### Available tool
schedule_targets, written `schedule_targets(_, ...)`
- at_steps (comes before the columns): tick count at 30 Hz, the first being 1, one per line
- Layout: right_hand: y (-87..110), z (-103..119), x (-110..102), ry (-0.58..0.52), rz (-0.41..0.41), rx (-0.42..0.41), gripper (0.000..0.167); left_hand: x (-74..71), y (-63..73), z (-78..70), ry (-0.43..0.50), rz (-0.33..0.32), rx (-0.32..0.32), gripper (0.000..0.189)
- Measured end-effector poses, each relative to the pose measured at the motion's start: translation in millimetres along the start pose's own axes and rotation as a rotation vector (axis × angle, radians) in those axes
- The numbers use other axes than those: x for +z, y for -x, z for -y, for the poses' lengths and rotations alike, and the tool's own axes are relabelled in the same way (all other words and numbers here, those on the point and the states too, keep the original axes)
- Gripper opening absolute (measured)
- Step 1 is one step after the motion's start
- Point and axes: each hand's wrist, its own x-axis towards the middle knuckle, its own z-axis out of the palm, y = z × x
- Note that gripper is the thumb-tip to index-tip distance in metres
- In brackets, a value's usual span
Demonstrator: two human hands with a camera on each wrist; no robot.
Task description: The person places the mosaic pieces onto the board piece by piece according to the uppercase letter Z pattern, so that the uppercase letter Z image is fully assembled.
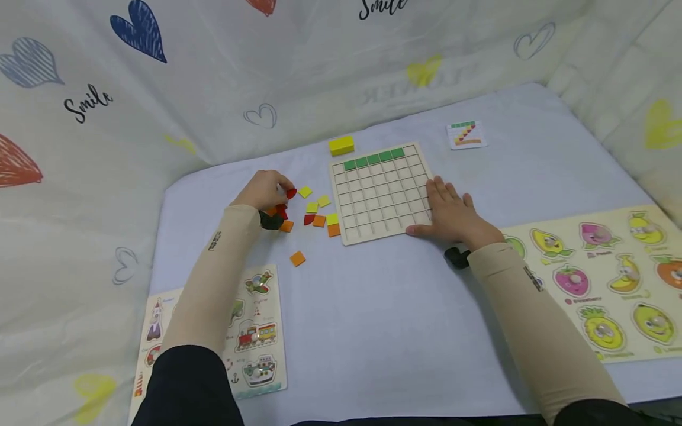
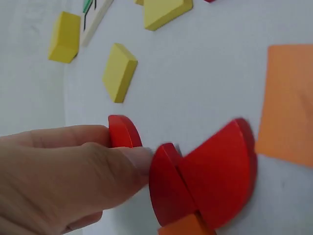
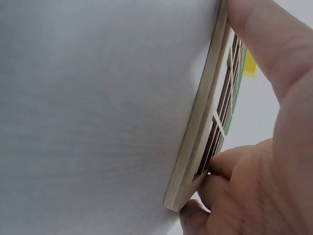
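Observation:
My left hand pinches a red quarter-circle piece between thumb and fingers, just above the table. Close beside the fingertips in the left wrist view lie more red quarter-circle pieces, with an orange square tile to their right. My right hand rests at the lower right corner of a wooden grid board, thumb along the front edge and fingers stretched along the right side. Several green squares fill part of the board's top row; the visible cells below them are bare.
Yellow tiles and orange tiles lie scattered left of the board. A yellow block stands behind it. A pattern card lies at the back right. A vehicle puzzle board and a fruit puzzle board flank the front.

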Motion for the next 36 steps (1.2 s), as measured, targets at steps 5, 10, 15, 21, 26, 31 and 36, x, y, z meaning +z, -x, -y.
schedule_targets(5, -1.5, 0.2, 0.7, 0.003, 0.004, 0.007, 0.123, 2.2, 4.5, 1.8, -0.01, -0.038, 0.014, 0.035)
schedule_targets(10, -0.9, 0.3, 0.4, 0.003, 0.009, 0.01, 0.122, 4.6, 1.6, 4.5, -0.004, -0.039, 0.039, 0.037)
schedule_targets(15, -1.2, -1.1, 1.2, 0.015, 0.009, 0.016, 0.121, 4.7, 0.5, 3.0, 0.014, -0.019, 0.04, 0.038)
schedule_targets(21, -2.4, -1.6, 1.8, 0.018, 0.01, 0.02, 0.121, 5.9, 2.0, 3.9, 0.088, -0.076, -0.022, 0.039)
schedule_targets(26, -1.6, -2.6, -0.4, 0.017, 0.009, 0.024, 0.122, 8.7, -9.3, -8.5, 0.13, -0.143, -0.003, 0.039)
schedule_targets(31, -0.2, -2.6, -1.1, 0.012, 0.005, 0.027, 0.122, 16.3, -29.0, -44.8, 0.135, -0.162, 0.066, 0.035)
schedule_targets(36, -0.1, 0.2, 1.3, 0.008, 0.002, 0.029, 0.122, 25.9, -47.1, -89.5, 0.141, -0.166, 0.161, 0.034)
